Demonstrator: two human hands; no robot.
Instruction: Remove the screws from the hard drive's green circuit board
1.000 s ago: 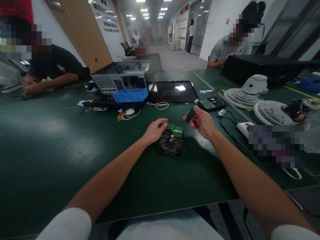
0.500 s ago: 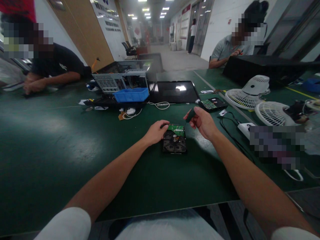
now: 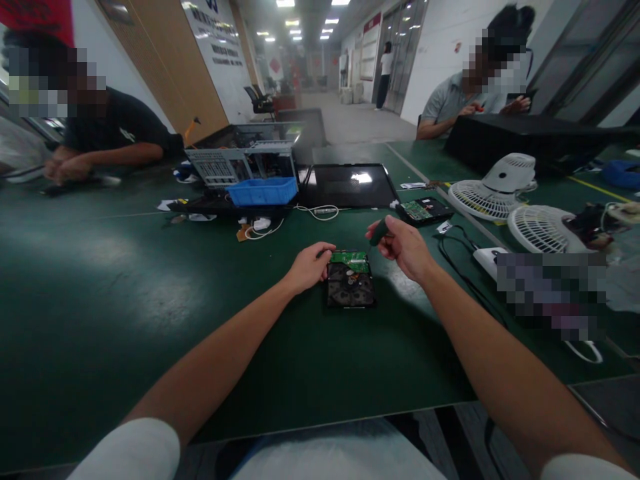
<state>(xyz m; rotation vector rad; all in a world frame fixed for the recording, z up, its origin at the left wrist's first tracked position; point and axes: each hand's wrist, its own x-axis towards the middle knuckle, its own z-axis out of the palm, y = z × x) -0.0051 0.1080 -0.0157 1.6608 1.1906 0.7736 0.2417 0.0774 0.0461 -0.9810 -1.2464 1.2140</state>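
A hard drive (image 3: 351,285) lies on the green table in front of me, its green circuit board facing up on the far side. My left hand (image 3: 311,267) grips its left edge near the far corner, fingers closed. Something small and dark shows by that hand's fingertips; its kind cannot be made out. In my right hand (image 3: 400,243) is a screwdriver (image 3: 380,232) with a dark green handle, pinched between thumb and fingers. Its thin shaft points down at the drive's far right corner; whether the tip touches is too small to tell.
Beyond the drive are a blue bin (image 3: 263,191), an open computer case (image 3: 215,167), a dark flat panel (image 3: 350,185) and a second drive (image 3: 425,210). On the right stand white fans (image 3: 483,199), a power strip (image 3: 487,260) and cables. Two people sit across the table.
The drive's near end has shifted slightly right, and the screwdriver has moved a little left with my right hand. The person at right has raised a hand.
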